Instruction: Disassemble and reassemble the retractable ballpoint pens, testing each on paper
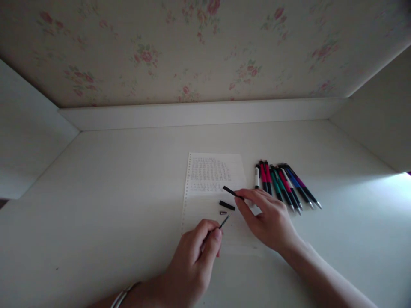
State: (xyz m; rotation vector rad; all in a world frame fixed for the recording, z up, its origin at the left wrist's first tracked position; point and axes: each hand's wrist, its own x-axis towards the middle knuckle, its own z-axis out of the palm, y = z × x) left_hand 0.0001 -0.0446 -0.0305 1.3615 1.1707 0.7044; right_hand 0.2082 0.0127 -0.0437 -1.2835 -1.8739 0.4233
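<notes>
My left hand (199, 250) is closed with thumb and forefinger around a thin dark rod (224, 221) that looks like a pen refill; its end points up and right. Between the fingertips of my right hand (268, 216) is a slim black tube (229, 191), like a pen barrel part, slanting up to the left. Below it, a short black tube (227, 205) lies on the lined paper (205, 205). Just under that sits a small, shiny pen tip (223, 212). The lower part of the paper is partly covered by my hands.
Several click pens (282, 184), in pink, green, white, blue and purple with black ends, lie in a row right of the paper. The white desk (128, 184) is bordered by a flowered back wall (199, 55) and side panels (25, 128).
</notes>
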